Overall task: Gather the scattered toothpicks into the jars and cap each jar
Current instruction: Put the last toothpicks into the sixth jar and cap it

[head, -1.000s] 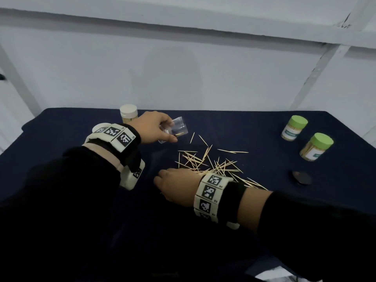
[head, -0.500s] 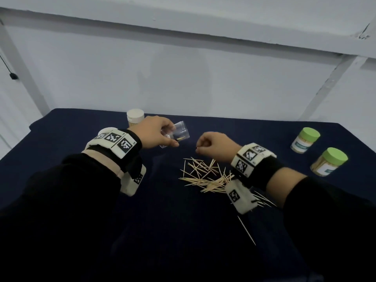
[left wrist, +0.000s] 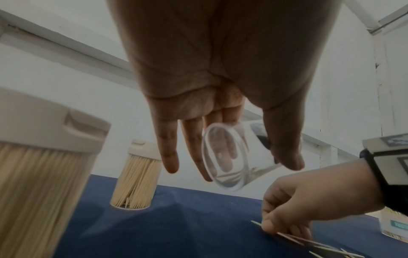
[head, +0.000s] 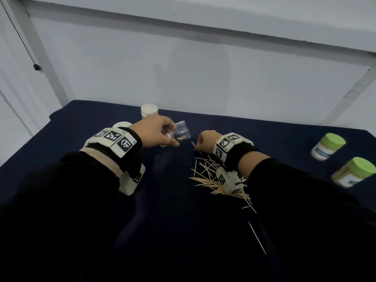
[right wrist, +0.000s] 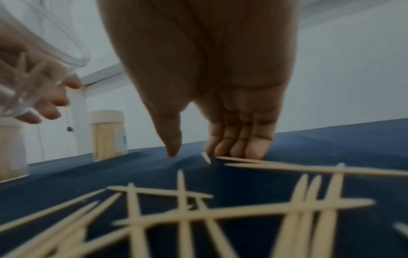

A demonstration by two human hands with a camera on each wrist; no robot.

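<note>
Looking down, head view: our left hand [head: 154,131] grips a clear jar [head: 179,133] tilted above the counter [head: 91,119], a few picks inside; our right hand [head: 205,140] pinches toothpicks [head: 196,147], blurred. The scattered toothpick pile [head: 211,178] is partly hidden under our right wrist. Two green-capped jars [head: 327,146] stand far right, one cut off.
Left wrist view: thumb and fingers [left wrist: 194,150] curl round the clear jar [left wrist: 229,157], its base facing us; two full cream-capped jars [left wrist: 137,176] stand left, the nearer cropped.
Right wrist view: fingertips [right wrist: 238,148] pressed together at pick ends; the pinch itself is hard to make out, and the foreground picks [right wrist: 198,209] are blurred.
</note>
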